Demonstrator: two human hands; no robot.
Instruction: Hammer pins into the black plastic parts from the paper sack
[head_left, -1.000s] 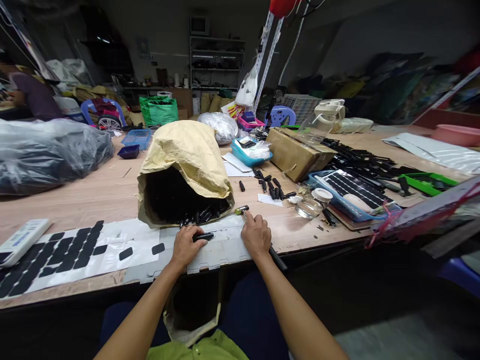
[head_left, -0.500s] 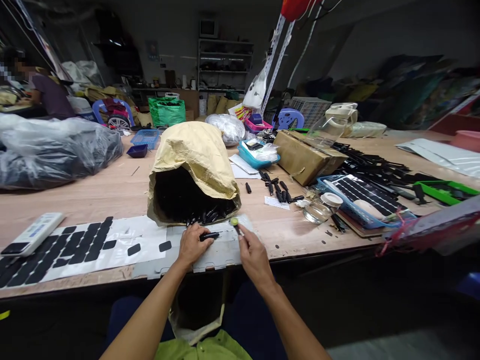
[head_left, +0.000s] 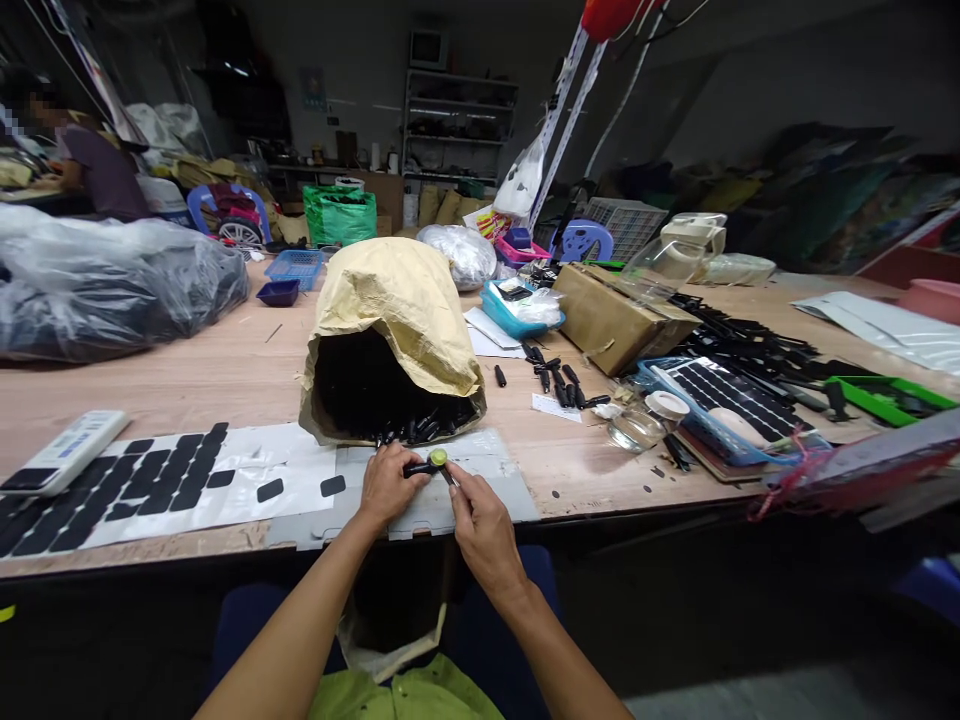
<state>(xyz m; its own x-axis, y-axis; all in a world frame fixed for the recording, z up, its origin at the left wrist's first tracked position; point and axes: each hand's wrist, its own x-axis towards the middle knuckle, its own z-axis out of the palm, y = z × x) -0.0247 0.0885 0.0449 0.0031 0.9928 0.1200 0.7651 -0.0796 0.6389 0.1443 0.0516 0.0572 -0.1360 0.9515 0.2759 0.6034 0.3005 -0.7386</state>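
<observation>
At the front edge of the tabletop (head_left: 259,392), the left hand (head_left: 386,487) keeps a closed grip on a black cylindrical piece (head_left: 415,469), which lies sideways over a grey sheet (head_left: 499,472) on that edge. The right hand (head_left: 484,525) has its grip closed around the handle of a small mallet (head_left: 438,457), whose yellow-green face stands at the right end of the piece; whether the two touch cannot be told. Just behind the hands, a tan paper sack (head_left: 401,290) lies with its dark mouth toward the front edge, similar black pieces showing inside its lower lip. Leftward along the front edge are a white sheet of black stickers (head_left: 176,482) and a white device (head_left: 71,455). To the right of the sack, farther from the front edge, loose black pieces (head_left: 566,392) lie near a cardboard box (head_left: 607,320). A clear jar (head_left: 634,430) sits between them and a blue basket (head_left: 772,457), nearer the front edge.
</observation>
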